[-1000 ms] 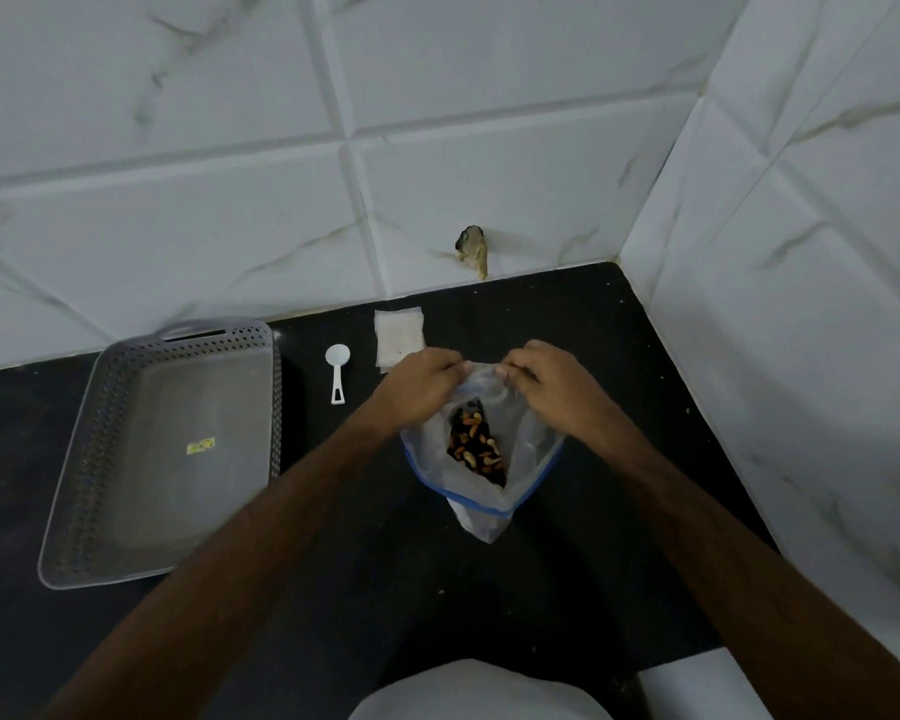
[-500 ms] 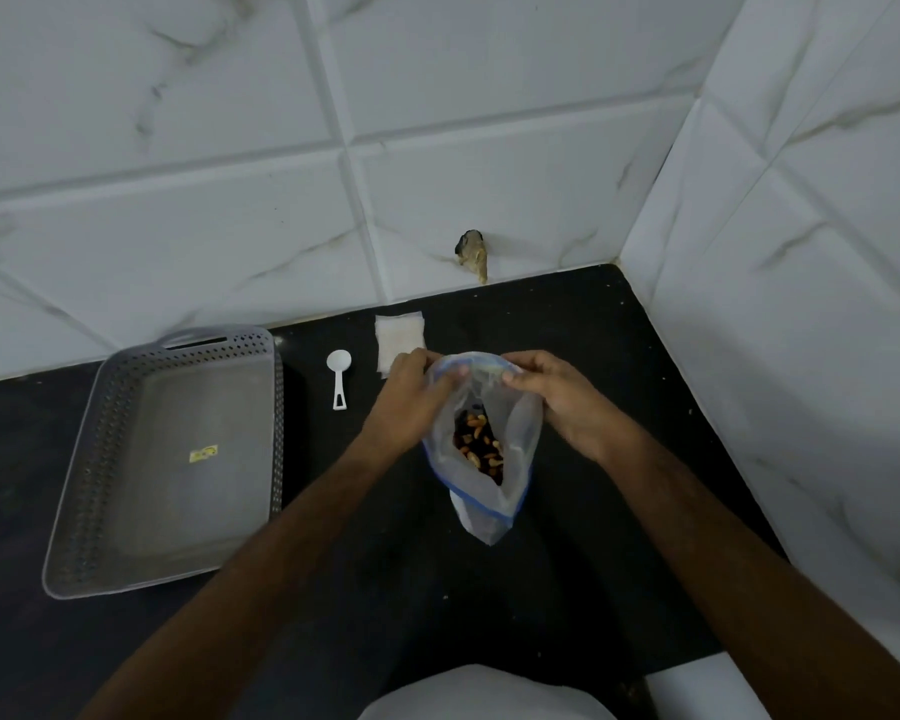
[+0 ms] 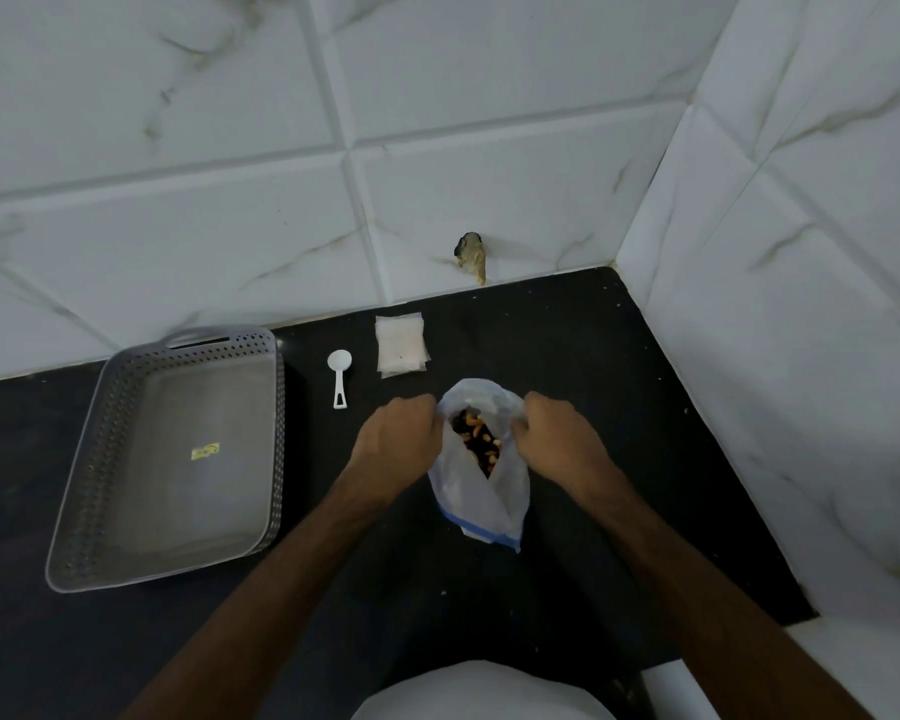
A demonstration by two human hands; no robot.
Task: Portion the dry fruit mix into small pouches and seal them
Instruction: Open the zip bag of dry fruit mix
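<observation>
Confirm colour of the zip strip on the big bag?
Blue, on the zip strip; head view.

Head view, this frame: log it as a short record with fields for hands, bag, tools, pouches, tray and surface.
left hand: left hand grips the left rim of the bag
right hand: right hand grips the right rim
bag: clear zip bag with a blue strip, mouth held open, dry fruit mix visible inside
tools: white scoop lies on the counter, untouched
pouches: small pouches stacked flat near the wall; none visibly filled
tray: grey perforated tray to the left, yellow sticker inside
surface: black counter, white tiled walls
</observation>
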